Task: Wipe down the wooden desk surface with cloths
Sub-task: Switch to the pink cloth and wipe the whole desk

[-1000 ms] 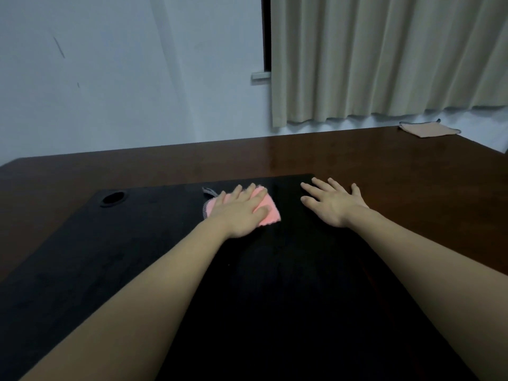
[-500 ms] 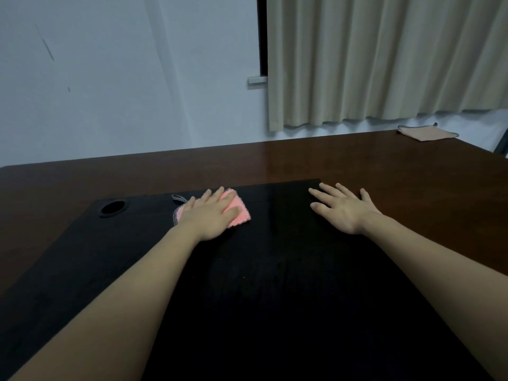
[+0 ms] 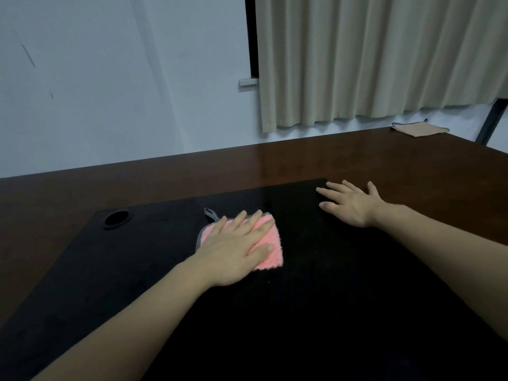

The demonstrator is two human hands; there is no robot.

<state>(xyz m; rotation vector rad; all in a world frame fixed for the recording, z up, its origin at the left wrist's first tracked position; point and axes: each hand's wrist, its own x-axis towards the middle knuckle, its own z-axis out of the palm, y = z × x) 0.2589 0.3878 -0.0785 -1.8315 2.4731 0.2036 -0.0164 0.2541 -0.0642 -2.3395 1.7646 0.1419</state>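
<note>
Left hand (image 3: 236,250), fingers spread, presses the fluffy pink cloth (image 3: 268,247) flat on the black desk mat (image 3: 330,312); it has swept back rightward and nearer. Right hand (image 3: 350,204), flat and empty, braces. Brown wooden desk (image 3: 357,160) remains unwiped.

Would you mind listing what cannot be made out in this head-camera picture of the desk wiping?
- Most of the pink cloth: covered by the left hand lying flat on it.
- Black mat near edge: cut off by the bottom of the picture.
- Tan cloth at the far right corner of the desk: too small and dim for detail.
- Desk under the right hand: hidden by the palm.
</note>
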